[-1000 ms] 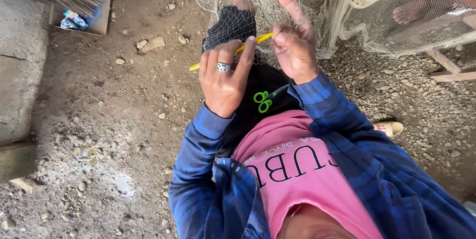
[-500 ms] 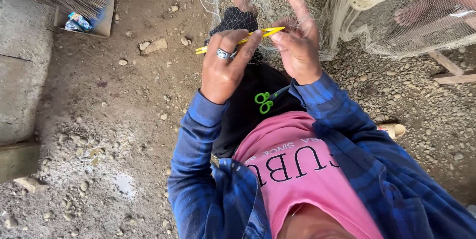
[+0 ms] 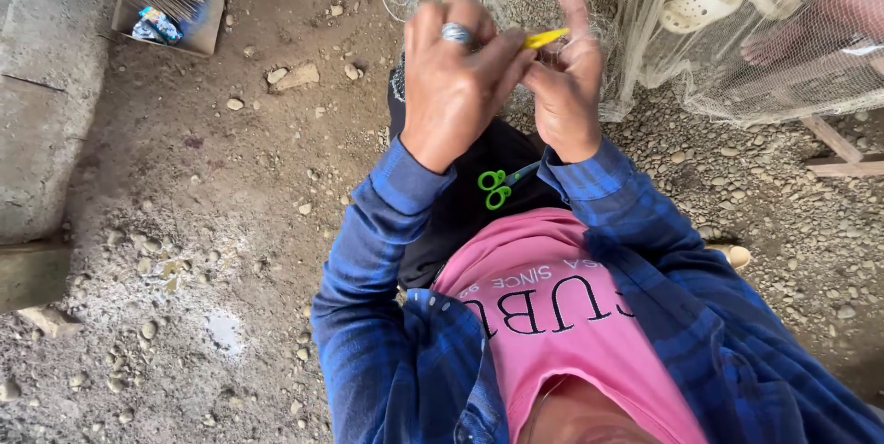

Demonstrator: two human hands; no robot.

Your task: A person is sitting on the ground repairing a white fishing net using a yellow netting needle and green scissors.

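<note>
Left hand (image 3: 458, 85), ring on one finger, is curled, thumb and fingertips pinching the near end of a yellow netting needle (image 3: 545, 37) (only its tip shows). Right hand (image 3: 564, 85) sits just beside, touching the left; index finger upright, remaining fingers bent around the needle and pale fishing net (image 3: 663, 48). Green-handled scissors (image 3: 497, 188) lie on the lap below.

The yellow tool (image 3: 545, 38) shows only its tip; the rest is hidden behind the left hand (image 3: 456, 85) and the right hand (image 3: 564, 85). The fine net (image 3: 663, 66) is cut off by the top edge. The blades of the green-handled scissors (image 3: 497, 188) are partly covered by a sleeve.
</note>
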